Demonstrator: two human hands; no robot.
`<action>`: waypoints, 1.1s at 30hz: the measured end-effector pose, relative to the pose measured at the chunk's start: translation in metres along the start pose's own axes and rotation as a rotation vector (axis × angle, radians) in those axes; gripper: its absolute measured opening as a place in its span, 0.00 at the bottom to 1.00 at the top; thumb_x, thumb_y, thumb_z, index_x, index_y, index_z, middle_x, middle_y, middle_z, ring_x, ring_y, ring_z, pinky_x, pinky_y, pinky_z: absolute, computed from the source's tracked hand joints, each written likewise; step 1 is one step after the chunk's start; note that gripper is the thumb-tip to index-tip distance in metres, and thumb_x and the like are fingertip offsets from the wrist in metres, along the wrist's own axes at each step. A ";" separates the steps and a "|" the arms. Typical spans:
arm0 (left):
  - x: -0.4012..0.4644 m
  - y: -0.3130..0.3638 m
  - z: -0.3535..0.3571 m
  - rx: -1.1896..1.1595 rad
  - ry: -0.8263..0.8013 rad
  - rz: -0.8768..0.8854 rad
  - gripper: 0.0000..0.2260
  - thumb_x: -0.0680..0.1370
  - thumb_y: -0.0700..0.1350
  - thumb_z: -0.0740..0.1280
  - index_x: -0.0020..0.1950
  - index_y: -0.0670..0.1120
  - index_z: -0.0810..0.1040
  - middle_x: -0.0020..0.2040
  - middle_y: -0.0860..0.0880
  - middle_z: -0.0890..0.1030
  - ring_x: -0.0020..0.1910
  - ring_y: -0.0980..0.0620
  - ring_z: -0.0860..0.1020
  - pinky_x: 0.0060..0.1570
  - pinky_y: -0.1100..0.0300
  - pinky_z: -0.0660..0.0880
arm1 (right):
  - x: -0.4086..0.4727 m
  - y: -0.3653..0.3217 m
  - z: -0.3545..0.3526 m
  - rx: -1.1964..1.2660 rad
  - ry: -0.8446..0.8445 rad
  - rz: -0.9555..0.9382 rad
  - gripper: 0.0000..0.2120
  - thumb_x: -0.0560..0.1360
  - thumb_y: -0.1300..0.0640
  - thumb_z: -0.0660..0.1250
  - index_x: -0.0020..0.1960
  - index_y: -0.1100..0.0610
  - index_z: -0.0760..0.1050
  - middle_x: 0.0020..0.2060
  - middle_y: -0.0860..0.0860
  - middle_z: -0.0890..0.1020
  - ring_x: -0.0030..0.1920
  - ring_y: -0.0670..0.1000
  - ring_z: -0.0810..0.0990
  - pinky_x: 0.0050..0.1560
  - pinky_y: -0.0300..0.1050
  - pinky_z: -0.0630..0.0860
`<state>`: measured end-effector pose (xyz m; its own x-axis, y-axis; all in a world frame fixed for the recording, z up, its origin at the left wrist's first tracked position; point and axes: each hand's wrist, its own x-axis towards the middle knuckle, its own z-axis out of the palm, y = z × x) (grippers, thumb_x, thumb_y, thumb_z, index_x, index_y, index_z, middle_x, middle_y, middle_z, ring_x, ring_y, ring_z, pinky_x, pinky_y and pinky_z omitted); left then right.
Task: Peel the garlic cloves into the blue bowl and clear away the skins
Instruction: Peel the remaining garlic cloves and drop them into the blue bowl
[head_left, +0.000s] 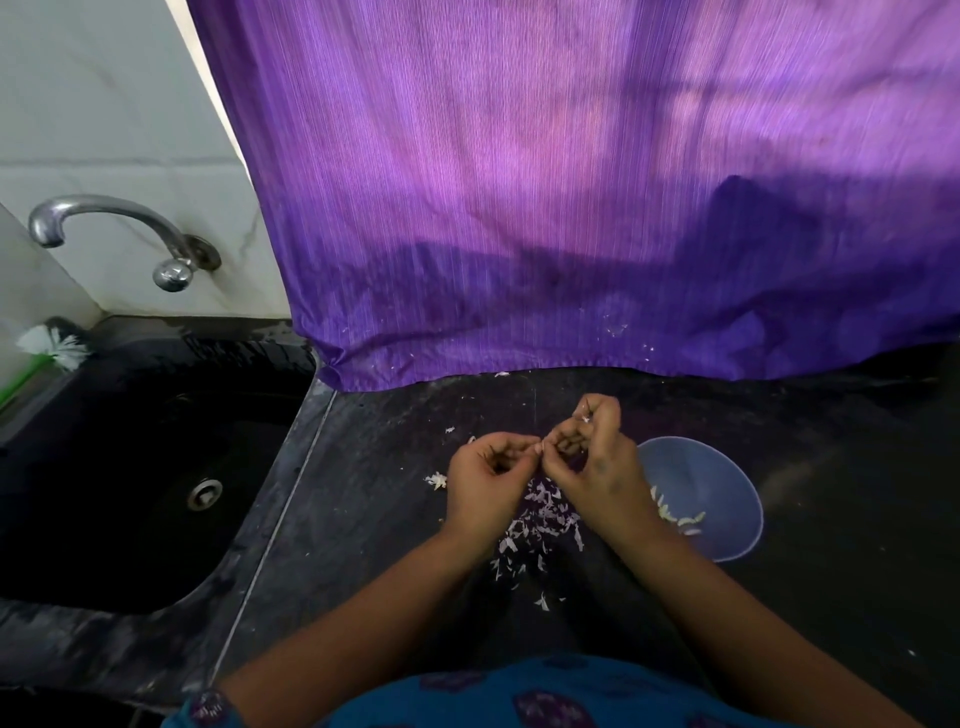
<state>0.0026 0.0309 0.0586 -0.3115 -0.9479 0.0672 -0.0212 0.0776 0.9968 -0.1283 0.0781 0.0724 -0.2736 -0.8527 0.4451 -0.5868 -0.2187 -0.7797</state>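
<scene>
Part way through. Some peeled cloves (675, 512) already in blue bowl (727, 467), right on worktop (363, 519). Left hand (485, 475) and right hand (592, 452) fingers pinched on one small clove (540, 448). Skins (540, 525) near, not cleared yet.

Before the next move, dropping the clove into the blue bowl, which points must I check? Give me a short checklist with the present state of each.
1. Clove held: both the left hand and the right hand pinch something small between their fingertips: ok.
2. Clove fully peeled: too small to see: cannot tell.
3. Blue bowl within reach, just beside the right hand: ok.
4. Bowl has room: only a few peeled cloves inside: ok.
5. Skins cleared: a skin pile lies on the counter under the hands: not ok.
</scene>
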 end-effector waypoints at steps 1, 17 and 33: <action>-0.001 0.000 0.001 -0.007 0.002 -0.004 0.04 0.75 0.37 0.71 0.46 0.44 0.84 0.41 0.46 0.85 0.43 0.46 0.84 0.47 0.51 0.81 | -0.001 0.002 0.001 -0.011 -0.006 -0.006 0.20 0.72 0.67 0.71 0.53 0.55 0.61 0.38 0.44 0.77 0.40 0.41 0.80 0.40 0.29 0.74; 0.002 -0.018 0.001 0.085 0.101 -0.126 0.05 0.76 0.37 0.70 0.44 0.47 0.83 0.40 0.49 0.85 0.41 0.52 0.83 0.46 0.55 0.81 | -0.018 0.008 0.015 -0.241 -0.165 0.059 0.07 0.77 0.65 0.62 0.49 0.55 0.75 0.43 0.46 0.75 0.41 0.39 0.73 0.40 0.27 0.67; -0.001 -0.012 0.001 -0.253 0.047 -0.169 0.08 0.71 0.31 0.72 0.46 0.43 0.83 0.41 0.47 0.85 0.43 0.52 0.82 0.45 0.61 0.78 | 0.001 0.025 -0.004 -0.086 -0.190 0.365 0.15 0.71 0.67 0.69 0.35 0.47 0.80 0.41 0.44 0.81 0.42 0.43 0.80 0.44 0.36 0.76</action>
<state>0.0023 0.0308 0.0469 -0.2791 -0.9546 -0.1045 0.1700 -0.1562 0.9730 -0.1458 0.0739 0.0552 -0.3347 -0.9409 0.0516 -0.5413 0.1472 -0.8279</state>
